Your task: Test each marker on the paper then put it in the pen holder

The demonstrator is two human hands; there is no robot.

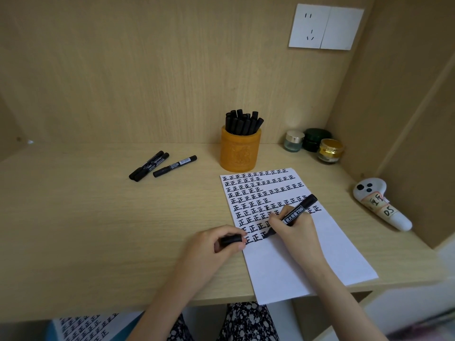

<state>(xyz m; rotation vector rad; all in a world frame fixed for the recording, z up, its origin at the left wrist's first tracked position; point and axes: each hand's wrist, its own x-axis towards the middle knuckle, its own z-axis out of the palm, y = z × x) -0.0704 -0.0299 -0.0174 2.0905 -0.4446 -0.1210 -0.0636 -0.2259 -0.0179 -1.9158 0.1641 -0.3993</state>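
On the paper [283,262] — right hand [293,226] grips marker [295,214], left hand [216,242] pinches cap [231,239].

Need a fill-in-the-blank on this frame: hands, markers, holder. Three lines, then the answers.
1. The right hand holds a marker with its tip on the ____.
2. The left hand holds that marker's ____.
3. The loose markers lying on the desk left of the pen holder number ____.

Missing words: paper; cap; three.
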